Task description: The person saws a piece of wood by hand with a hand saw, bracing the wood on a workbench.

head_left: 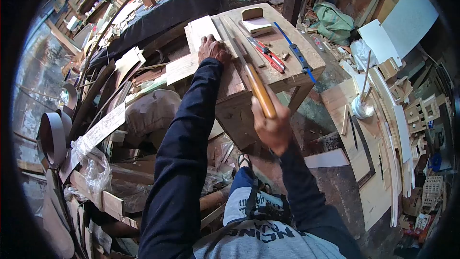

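Observation:
My left hand (pixel 214 49) presses down on a pale wooden board (pixel 199 29) at the left side of the workbench, its fingers bent over the wood. In my right hand (pixel 274 127) is a wooden-handled tool (pixel 260 90) with a long narrow blade, which points away from me beside the board. The fist wraps the rear of the handle and is slightly blurred. To the right of the blade lie red-handled pliers (pixel 274 60) and a blue marking gauge or clamp-like tool (pixel 298 55). A small wooden block piece (pixel 256 21) sits toward the far edge.
The workbench (pixel 310 57) stands in front of me. A dark-covered table (pixel 187 5) with wood offcuts is at the back left. Scrap wood and plastic sheeting (pixel 98 170) crowd the left floor. Boards (pixel 378 201) and wooden crates lean and lie at right, near a green sack (pixel 334 23).

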### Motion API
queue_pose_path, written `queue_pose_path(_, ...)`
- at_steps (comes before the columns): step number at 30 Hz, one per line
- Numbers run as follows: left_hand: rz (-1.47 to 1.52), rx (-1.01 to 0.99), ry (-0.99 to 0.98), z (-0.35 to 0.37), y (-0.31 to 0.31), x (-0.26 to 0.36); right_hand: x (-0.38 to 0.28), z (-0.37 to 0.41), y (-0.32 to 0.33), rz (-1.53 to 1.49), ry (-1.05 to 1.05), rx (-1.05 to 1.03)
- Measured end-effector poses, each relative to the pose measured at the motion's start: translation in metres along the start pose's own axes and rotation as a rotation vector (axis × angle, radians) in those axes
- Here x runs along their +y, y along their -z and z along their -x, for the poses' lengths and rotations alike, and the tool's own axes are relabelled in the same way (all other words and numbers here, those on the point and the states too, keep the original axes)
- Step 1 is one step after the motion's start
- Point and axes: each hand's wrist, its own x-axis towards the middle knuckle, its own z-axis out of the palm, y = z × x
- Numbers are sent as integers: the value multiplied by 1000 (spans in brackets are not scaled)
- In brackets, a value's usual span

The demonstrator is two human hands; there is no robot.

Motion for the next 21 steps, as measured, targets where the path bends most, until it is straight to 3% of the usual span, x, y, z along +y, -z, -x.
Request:
queue_pose_path(3,-14,-11,48,5,9,7,9,-5,-9,-80,91,103)
queue_pose_path(6,-18,-15,57,1,3,4,7,43,19,123,90,57)
queue_pose_path(10,-8,-11,53,-2,-4,0,-5,104,52,-36,-38,48)
queue_pose_path(14,-18,-37,70,7,4,4,-14,109,58,-18,15,57)
queue_pose_path(21,-48,-56,23,39,13,11,-11,147,72,-107,-75,45)
